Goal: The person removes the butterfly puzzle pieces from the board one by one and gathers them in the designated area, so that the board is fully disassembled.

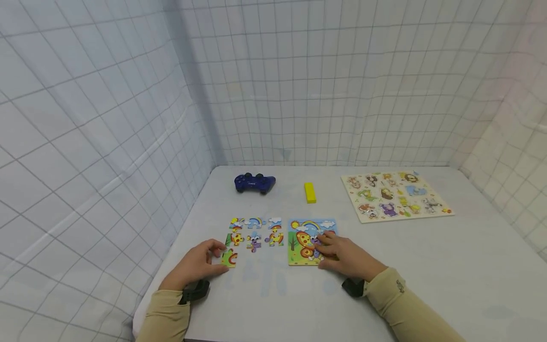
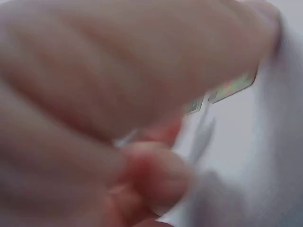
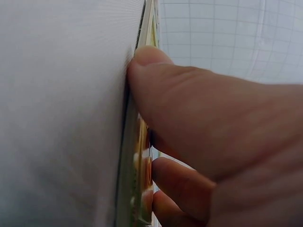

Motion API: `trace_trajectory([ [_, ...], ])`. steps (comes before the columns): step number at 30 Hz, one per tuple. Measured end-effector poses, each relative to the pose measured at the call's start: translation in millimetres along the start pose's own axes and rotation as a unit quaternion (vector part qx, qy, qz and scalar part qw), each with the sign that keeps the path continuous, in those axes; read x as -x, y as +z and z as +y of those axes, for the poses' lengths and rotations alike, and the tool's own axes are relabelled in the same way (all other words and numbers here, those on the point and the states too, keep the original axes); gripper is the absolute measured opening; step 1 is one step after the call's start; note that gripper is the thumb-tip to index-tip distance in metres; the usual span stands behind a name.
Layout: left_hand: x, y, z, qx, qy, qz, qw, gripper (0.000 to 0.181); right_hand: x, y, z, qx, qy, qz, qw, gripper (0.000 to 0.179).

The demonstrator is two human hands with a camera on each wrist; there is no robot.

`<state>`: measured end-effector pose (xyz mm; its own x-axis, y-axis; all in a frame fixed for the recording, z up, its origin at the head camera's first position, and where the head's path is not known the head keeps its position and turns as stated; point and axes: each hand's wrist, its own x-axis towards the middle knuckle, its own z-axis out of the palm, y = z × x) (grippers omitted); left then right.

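My left hand (image 1: pixel 198 261) curves round a jigsaw piece (image 1: pixel 229 259), with the thumb at its near edge and fingertips at its far left corner. This piece shows green ground and part of a red arch. Several other loose jigsaw pieces (image 1: pixel 254 241) lie above and to its right in spaced rows. My right hand (image 1: pixel 346 256) rests on a square picture board (image 1: pixel 297 259) printed with a sun, a rainbow and a cartoon figure. In the right wrist view, the thumb (image 3: pixel 175 90) touches the board's edge while fingertips lie on its face. The left wrist view is blurred.
Farther back on the white table (image 1: pixel 273 313) lie a dark blue game controller (image 1: pixel 255 183) and a yellow block (image 1: pixel 309 193). An animal puzzle board (image 1: pixel 397 197) lies at the back right. Gridded white cloth (image 1: pixel 320 85) hangs behind and along both sides.
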<state>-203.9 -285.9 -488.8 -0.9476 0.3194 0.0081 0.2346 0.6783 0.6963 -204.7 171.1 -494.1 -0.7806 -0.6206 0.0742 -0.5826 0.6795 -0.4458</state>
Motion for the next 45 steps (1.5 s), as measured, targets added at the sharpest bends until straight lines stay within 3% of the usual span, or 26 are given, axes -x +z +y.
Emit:
trace_trajectory([
  [4, -1.0, 9.6, 18.9, 0.031, 0.025, 0.07, 0.9968, 0.051, -1.3, 4.4, -1.3, -0.007, 0.0, -0.003, 1.0, 0.058],
  [6, -5.3, 20.6, 39.0, 0.047, 0.055, 0.099, 0.9924, 0.04, -1.6, 7.1, -2.5, -0.014, 0.0, -0.006, 0.9999, 0.057],
  [8, -12.5, 35.4, 63.0, 0.048, 0.089, 0.104, 0.9894, 0.03, -1.4, 8.9, -3.4, -0.018, 0.0, -0.006, 0.9998, 0.056],
  [12, -36.6, 69.8, 108.6, 0.018, 0.146, 0.043, 0.9882, 0.019, -1.1, 6.8, -3.2, -0.014, -0.005, 0.009, 0.9998, 0.054],
  [15, -59.1, 95.2, 133.5, -0.029, 0.153, -0.018, 0.9876, 0.019, -0.4, 1.7, -1.6, -0.004, -0.007, 0.021, 0.9998, 0.053],
  [17, -73.4, 108.9, 142.2, -0.075, 0.15, -0.046, 0.9847, 0.021, -1.2, 0.2, -0.4, 0.002, -0.008, 0.025, 0.9997, 0.052],
  [20, -87.6, 124.8, 146.4, -0.141, 0.148, -0.067, 0.9766, 0.021, -1.2, -1.1, 1.1, 0.005, -0.011, 0.026, 0.9996, 0.053],
  [22, -91.4, 131.6, 145.1, -0.16, 0.147, -0.068, 0.9737, 0.019, -0.8, -1.4, 1.2, 0.003, -0.01, 0.023, 0.9997, 0.053],
  [30, -85.2, 133.6, 133.0, -0.095, 0.13, -0.047, 0.9857, 0.011, -0.2, -0.4, -1.4, -0.001, -0.002, 0.012, 0.9999, 0.056],
  [37, -80.4, 135.6, 129.8, -0.081, 0.127, -0.051, 0.9873, 0.011, 8.8, -5.6, 2.5, 0.014, 0.062, 0.007, 0.9979, 0.07],
  [45, -84.1, 135.7, 128.6, -0.086, 0.144, -0.04, 0.9851, 0.01, 7.5, -11.9, 6.1, 0.012, 0.078, 0.0, 0.9969, 0.073],
])
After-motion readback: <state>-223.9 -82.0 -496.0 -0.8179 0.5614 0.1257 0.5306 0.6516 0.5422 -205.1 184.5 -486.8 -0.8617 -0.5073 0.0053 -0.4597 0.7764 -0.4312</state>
